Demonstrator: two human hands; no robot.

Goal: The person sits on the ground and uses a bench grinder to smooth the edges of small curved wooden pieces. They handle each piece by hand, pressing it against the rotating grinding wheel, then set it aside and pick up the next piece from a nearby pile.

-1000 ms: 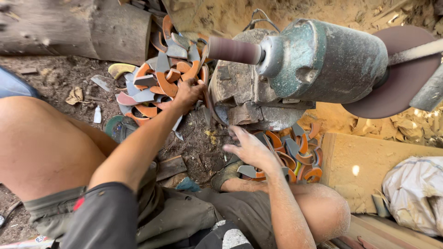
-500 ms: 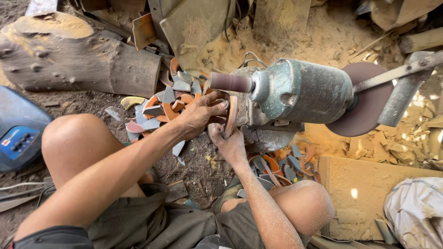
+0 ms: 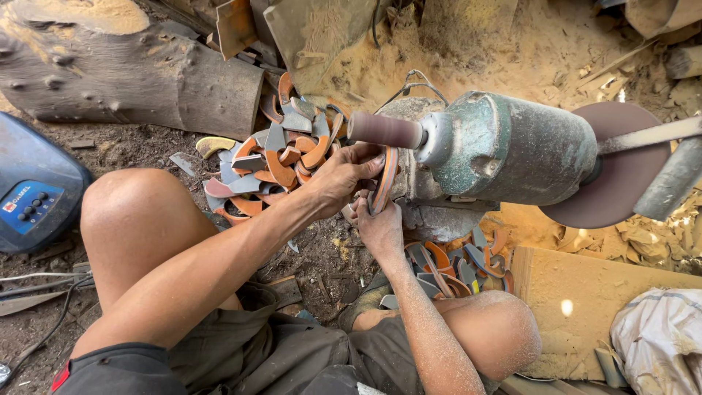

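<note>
Holding a curved, striped orange-and-grey piece (image 3: 385,178) between them, the left hand (image 3: 344,175) and the right hand (image 3: 378,227) are both clamped on it, the left gripping from above and the right from below, close together. The piece sits just under the brown sanding drum (image 3: 385,130) that sticks out of the dusty green motor (image 3: 512,150); whether it is actually touching the drum cannot be told from this view. A round sanding disc (image 3: 621,183) is mounted on the motor's far end. Beyond the left hand lies a heap of similar curved pieces (image 3: 270,161) in orange and grey, set against a log (image 3: 124,73), and a second, smaller heap (image 3: 453,263) lies by the right knee, below the motor. Judging by the two heaps, the work looks to be somewhere in the middle: one piece is at the drum and many lie on either side, though which heap is sanded and which is waiting cannot be told. Sawdust (image 3: 512,51) covers the ground behind, and a blue machine case (image 3: 33,194) stands at the left.
</note>
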